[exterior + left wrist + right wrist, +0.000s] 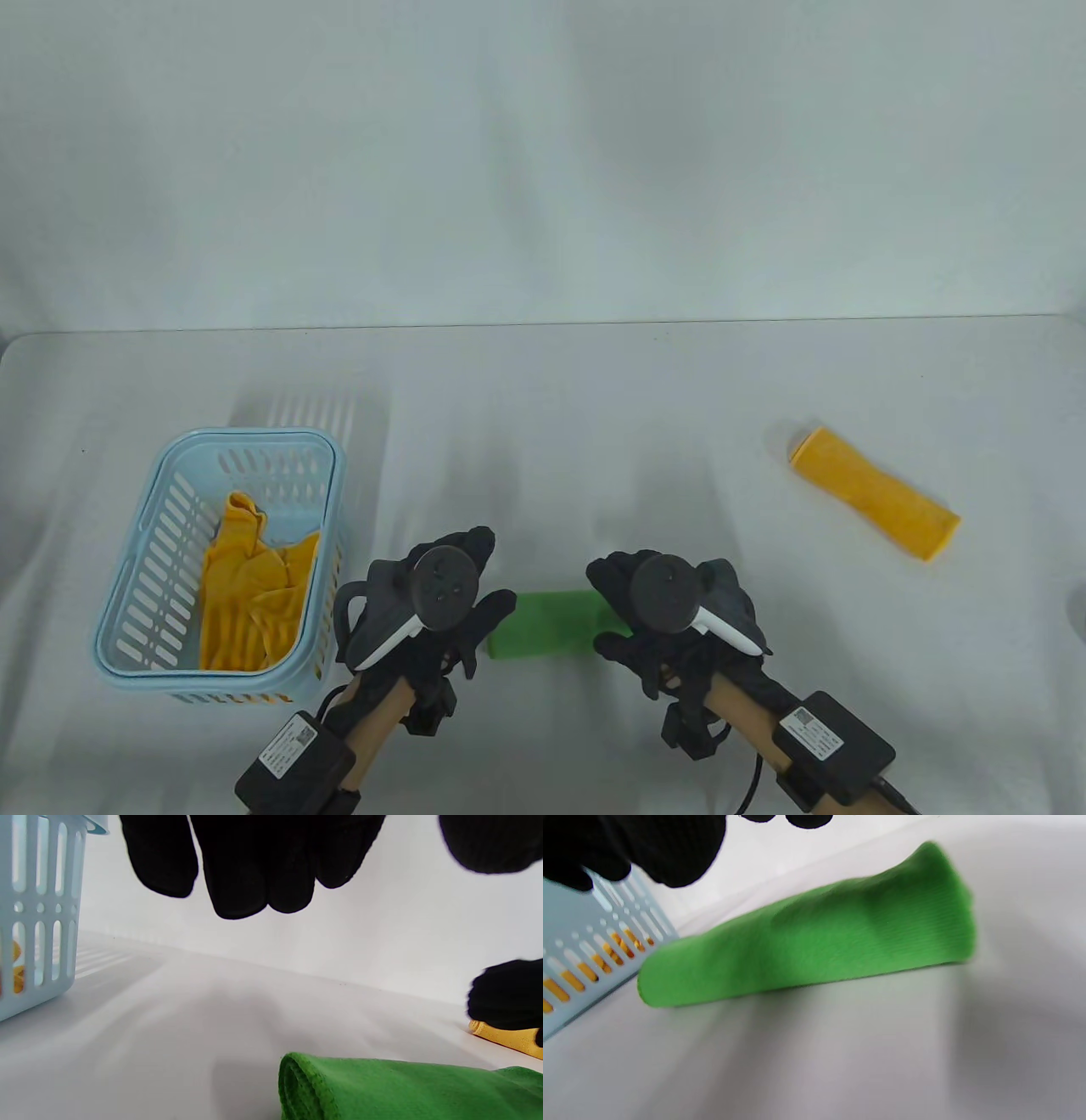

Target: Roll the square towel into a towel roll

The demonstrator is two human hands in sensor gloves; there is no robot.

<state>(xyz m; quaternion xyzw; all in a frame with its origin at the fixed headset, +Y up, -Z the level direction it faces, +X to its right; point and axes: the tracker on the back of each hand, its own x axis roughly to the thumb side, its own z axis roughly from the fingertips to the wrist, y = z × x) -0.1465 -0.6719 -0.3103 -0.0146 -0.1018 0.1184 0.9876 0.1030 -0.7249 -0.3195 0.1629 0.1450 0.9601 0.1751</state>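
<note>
A rolled green towel (556, 624) lies on the white table between my two gloved hands. My left hand (485, 586) hovers at its left end and my right hand (615, 598) at its right end. In the left wrist view the fingers (250, 878) hang relaxed above the table, clear of the green roll (403, 1090) below them. In the right wrist view the green roll (814, 933) lies free, with the fingers (649, 844) apart from it at the top left. Neither hand holds anything.
A light blue slotted basket (254, 437) with crumpled yellow towels (250, 594) stands at the left, close to my left hand. A rolled yellow towel (874, 503) lies at the right. The table's far edge meets a white backdrop.
</note>
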